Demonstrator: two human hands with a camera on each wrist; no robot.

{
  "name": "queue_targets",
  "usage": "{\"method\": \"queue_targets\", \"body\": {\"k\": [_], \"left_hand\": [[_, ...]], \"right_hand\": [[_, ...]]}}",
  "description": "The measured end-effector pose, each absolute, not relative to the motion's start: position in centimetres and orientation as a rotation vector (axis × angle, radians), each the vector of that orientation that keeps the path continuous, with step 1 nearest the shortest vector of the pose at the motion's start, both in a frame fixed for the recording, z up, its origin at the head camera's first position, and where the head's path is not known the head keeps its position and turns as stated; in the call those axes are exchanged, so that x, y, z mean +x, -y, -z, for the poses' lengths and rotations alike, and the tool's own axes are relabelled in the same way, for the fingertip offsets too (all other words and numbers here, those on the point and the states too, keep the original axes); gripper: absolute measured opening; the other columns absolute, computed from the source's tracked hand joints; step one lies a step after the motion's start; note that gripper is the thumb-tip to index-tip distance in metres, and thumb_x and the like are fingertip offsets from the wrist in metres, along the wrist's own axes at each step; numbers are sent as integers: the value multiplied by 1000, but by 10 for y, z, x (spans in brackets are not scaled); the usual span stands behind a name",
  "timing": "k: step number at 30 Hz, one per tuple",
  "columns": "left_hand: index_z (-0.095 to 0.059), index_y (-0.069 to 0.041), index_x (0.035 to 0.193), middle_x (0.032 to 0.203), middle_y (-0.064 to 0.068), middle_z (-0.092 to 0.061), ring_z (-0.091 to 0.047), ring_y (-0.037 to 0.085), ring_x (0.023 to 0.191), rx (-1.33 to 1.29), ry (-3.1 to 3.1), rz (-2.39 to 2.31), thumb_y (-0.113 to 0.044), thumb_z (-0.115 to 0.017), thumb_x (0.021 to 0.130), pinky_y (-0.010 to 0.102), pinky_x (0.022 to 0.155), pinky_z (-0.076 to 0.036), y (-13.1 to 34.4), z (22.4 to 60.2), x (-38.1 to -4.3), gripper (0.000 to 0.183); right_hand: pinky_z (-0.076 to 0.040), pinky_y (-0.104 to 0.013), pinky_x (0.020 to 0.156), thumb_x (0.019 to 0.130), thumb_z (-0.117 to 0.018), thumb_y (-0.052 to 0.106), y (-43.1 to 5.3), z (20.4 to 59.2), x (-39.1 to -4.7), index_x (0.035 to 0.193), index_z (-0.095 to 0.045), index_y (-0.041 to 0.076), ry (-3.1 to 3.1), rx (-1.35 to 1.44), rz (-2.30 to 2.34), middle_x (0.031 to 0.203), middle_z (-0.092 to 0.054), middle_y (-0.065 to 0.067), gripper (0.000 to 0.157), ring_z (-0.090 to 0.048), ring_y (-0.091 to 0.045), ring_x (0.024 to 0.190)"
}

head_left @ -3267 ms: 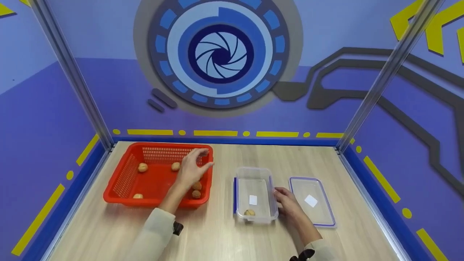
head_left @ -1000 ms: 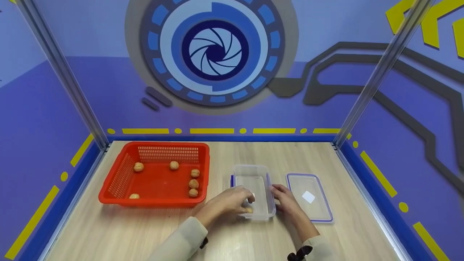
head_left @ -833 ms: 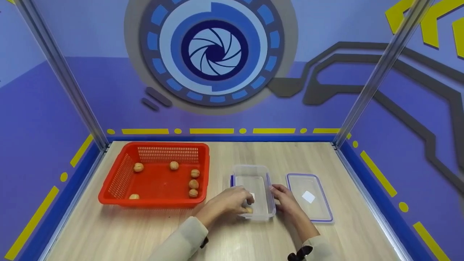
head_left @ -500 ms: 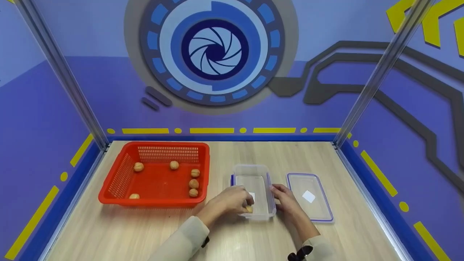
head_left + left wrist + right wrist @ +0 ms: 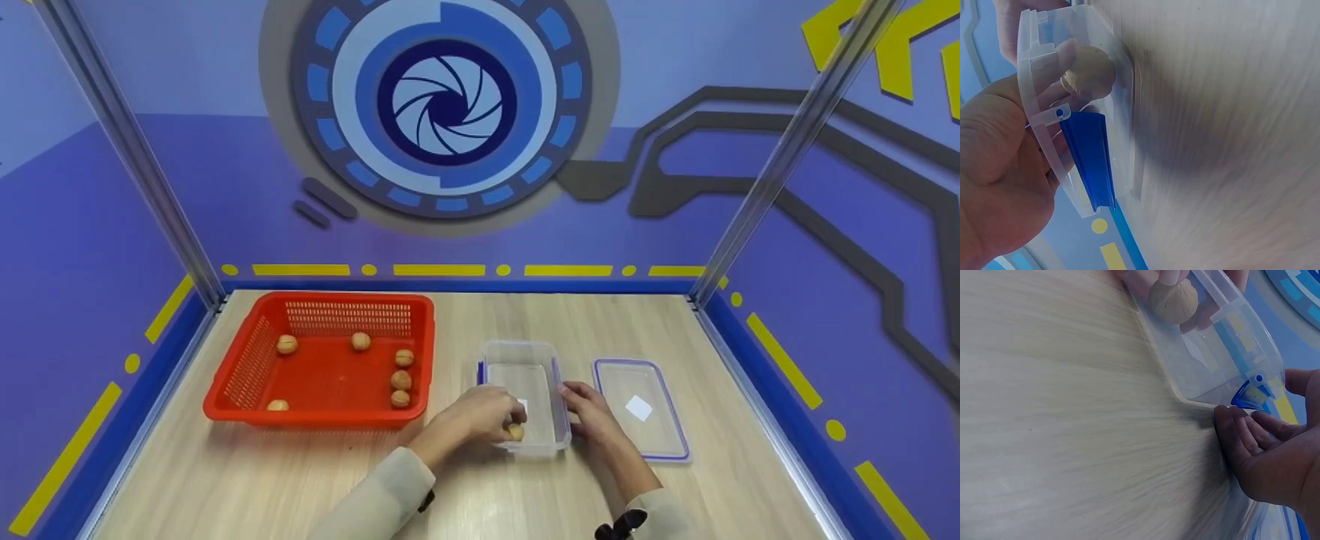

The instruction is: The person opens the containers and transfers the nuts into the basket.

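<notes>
In the head view a clear plastic food container (image 5: 534, 375) stands uncovered right of centre, its blue side latch (image 5: 1090, 160) hanging down in the left wrist view. My left hand (image 5: 480, 415) reaches over its near left side, thumb and fingers pinching a walnut (image 5: 1174, 302) low inside the near end. Through the clear wall, the walnut (image 5: 1090, 73) shows close to the container's floor. At the opposite side my right hand (image 5: 592, 412) holds the container from outside, thumb up by the rim and fingertips (image 5: 1223, 413) low against the wall near the base.
To the left sits a red plastic basket (image 5: 330, 416) with several walnuts (image 5: 361, 342) spread inside. Right of the container lies its clear lid (image 5: 652, 382) with a blue-violet edge and a white label. Blue printed panels (image 5: 465, 247) wall in the wooden table (image 5: 247, 480).
My left hand has moved from over the red basket, where its fingers were apart, to the walnut in the container. Over the last second it has barely shifted. My right hand stays at the container.
</notes>
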State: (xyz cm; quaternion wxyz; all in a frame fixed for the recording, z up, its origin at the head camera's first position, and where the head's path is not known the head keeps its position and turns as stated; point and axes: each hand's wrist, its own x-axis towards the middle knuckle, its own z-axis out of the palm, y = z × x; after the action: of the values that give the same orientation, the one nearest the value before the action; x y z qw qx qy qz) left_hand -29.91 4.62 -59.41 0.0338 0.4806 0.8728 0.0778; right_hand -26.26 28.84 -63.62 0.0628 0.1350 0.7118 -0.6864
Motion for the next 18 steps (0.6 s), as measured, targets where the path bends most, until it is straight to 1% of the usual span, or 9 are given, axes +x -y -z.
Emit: {"method": "queue_targets", "body": {"k": [5,10,13,18], "left_hand": [[-83,-25,109,96,-13,-78,-66,6,84,1466,-2702,-221,-29,-84,86,25,79,-53,-47,593,-299,23],[-83,-26,103,88,-16,-75,-59,3,75,1480,-2722,-212,-27,-83,85,25,73,-51,-48,593,-299,19],[-83,-26,102,85,-15,-74,-55,2,71,1499,-2721,-223,-26,-83,84,24,70,-49,-48,593,-299,18],[-83,-25,100,83,-13,-73,-51,4,68,1517,-2711,-232,-23,-81,84,24,66,-45,-47,593,-299,17]], "right_hand": [[-54,-55,102,108,-62,30,-288,636,-263,142,-56,-4,-2142,406,2076,141,-60,-23,48,-57,-39,131],[-55,-53,99,107,-64,31,-290,638,-264,140,-56,-4,-2153,410,2071,138,-61,-22,49,-58,-37,128],[-55,-53,100,106,-65,33,-291,639,-265,140,-58,-3,-2162,419,2063,139,-61,-21,51,-58,-37,128],[-54,-54,102,106,-65,35,-291,640,-265,141,-58,-2,-2155,428,2060,141,-61,-20,52,-58,-36,130]]}}
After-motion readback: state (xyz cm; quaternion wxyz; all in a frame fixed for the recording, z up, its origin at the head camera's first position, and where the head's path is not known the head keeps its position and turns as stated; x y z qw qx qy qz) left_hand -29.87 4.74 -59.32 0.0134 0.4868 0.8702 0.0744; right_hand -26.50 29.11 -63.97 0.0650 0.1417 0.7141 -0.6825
